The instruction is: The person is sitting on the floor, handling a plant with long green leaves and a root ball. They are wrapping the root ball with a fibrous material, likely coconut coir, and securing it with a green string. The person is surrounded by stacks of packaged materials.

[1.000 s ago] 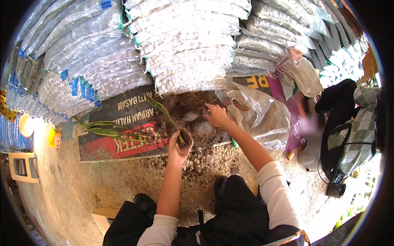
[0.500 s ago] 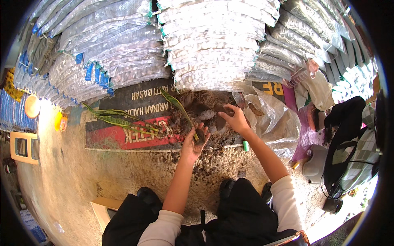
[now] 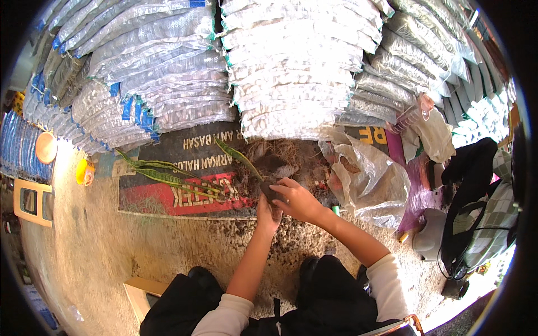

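Both hands meet on one small plant cutting, a long green leaf rising up and to the left from a dark root clump held at the near edge of the soil pile. Left hand closed under the clump, grip clamped on its base; right hand curled over the top of the same clump, fingers pressed on it. Seemingly midway through the work: one cutting in hand, more leafy cuttings lying loose left of the pile and not yet handled, no potted or finished plant in sight, so most of it judged still ahead. Under the pile, a dark printed banner spread flat on the sandy ground, crumbs of soil scattered toward the knees. Right of the pile, a crumpled clear plastic bag. Behind the pile, tall stacks of filled white woven sacks. Far left of the pile, a small yellow container.
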`<act>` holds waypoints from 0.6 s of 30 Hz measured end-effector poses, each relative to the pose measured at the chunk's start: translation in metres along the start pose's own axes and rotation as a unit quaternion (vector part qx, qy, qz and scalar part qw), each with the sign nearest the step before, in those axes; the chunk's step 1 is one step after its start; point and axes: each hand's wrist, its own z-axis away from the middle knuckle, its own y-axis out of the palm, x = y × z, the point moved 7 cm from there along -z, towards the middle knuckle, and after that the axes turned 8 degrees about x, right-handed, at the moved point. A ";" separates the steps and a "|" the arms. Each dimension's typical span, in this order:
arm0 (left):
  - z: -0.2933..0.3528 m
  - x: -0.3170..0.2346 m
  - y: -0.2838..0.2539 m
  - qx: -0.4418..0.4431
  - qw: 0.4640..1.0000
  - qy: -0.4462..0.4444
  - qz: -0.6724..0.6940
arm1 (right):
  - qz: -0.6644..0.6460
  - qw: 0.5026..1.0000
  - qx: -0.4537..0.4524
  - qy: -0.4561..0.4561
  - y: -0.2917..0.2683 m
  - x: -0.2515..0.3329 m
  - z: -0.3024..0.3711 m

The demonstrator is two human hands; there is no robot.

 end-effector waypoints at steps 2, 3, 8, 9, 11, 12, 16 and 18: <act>0.003 -0.003 0.011 -0.024 1.000 0.013 0.008 | -0.039 0.999 -0.005 -0.010 -0.003 -0.008 0.000; 0.004 -0.002 0.008 -0.040 0.999 0.010 0.016 | -0.064 0.998 -0.004 -0.009 -0.001 -0.011 0.000; 0.004 -0.009 0.008 -0.042 0.997 0.007 0.061 | -0.082 0.995 -0.049 -0.031 0.007 -0.018 0.007; 0.005 -0.009 0.005 -0.051 0.995 -0.008 0.081 | -0.088 0.995 -0.048 -0.030 0.010 -0.018 0.009; 0.002 -0.012 0.004 -0.011 0.998 -0.004 0.065 | -0.074 0.995 -0.042 -0.053 0.013 -0.014 0.013; 0.000 -0.013 0.005 0.009 0.998 -0.001 0.058 | -0.067 0.995 -0.039 -0.065 0.014 -0.011 0.014; -0.006 -0.010 -0.002 -0.033 0.999 -0.021 0.021 | -0.041 0.996 -0.042 -0.071 0.016 -0.007 0.016; -0.005 -0.013 -0.002 -0.009 1.000 -0.025 0.013 | -0.032 0.996 -0.046 -0.068 0.013 -0.008 0.013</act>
